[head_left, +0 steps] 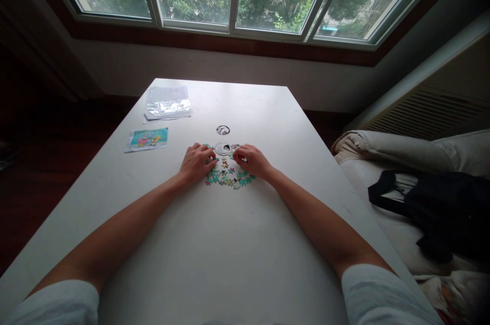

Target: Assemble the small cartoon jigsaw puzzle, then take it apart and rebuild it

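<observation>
A small heap of loose teal and multicoloured jigsaw pieces [228, 176] lies in the middle of the white table [237, 243]. My left hand [196, 161] rests on the left side of the heap, fingers curled onto the pieces. On the heap's right side sits my right hand [251, 159], its fingers curled and pressed down among the pieces. What either hand grips is too small to make out. A round clear lid or dish [222, 148] sits between my fingertips, and a second round one [222, 130] lies just beyond it.
A colourful cartoon picture card [147, 139] lies at the left, with a crinkled clear plastic bag on papers [168, 103] behind it. A cream sofa holding a black bag [440, 213] stands right of the table. Windows run along the far wall.
</observation>
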The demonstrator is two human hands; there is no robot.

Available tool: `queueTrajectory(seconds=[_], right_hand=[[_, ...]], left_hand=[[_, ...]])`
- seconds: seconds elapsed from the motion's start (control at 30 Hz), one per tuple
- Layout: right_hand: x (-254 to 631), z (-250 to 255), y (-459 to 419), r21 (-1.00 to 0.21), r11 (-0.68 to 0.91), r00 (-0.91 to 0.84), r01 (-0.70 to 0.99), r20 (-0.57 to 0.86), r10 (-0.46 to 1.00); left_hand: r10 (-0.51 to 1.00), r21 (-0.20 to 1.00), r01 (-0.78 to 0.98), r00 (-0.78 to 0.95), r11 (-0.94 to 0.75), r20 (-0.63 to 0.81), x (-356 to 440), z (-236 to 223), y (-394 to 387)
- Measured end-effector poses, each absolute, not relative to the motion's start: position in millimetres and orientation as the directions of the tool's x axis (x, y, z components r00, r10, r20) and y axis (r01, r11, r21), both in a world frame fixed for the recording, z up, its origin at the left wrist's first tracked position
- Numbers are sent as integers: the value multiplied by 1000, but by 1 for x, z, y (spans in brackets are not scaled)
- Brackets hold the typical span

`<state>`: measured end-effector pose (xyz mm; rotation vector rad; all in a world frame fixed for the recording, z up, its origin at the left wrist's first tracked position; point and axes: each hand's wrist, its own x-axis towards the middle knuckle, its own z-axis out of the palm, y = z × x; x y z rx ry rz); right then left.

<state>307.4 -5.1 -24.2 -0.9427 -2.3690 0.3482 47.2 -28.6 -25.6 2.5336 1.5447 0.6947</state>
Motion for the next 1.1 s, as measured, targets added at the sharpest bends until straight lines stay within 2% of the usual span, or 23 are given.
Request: queueTrajectory(seconds=[0.2, 0.5, 0.87, 1.1], right_hand=[[306, -24, -6, -419, 713, -596, 562, 392, 701], [308, -24, -7, -416, 701, -599, 579, 366, 712], [317, -29, -1, -407, 651, -517, 640, 398, 758], [318, -25, -5, -415, 685, -575, 599, 373, 728]], left_hand=[[850, 359, 780, 404, -513, 337, 45, -29, -25], [862, 343, 815, 334, -467, 381, 41, -29, -26], [841, 352, 776, 403, -523, 361, 40, -30, -28], [833, 345, 769, 422, -538, 357, 38, -30, -27]])
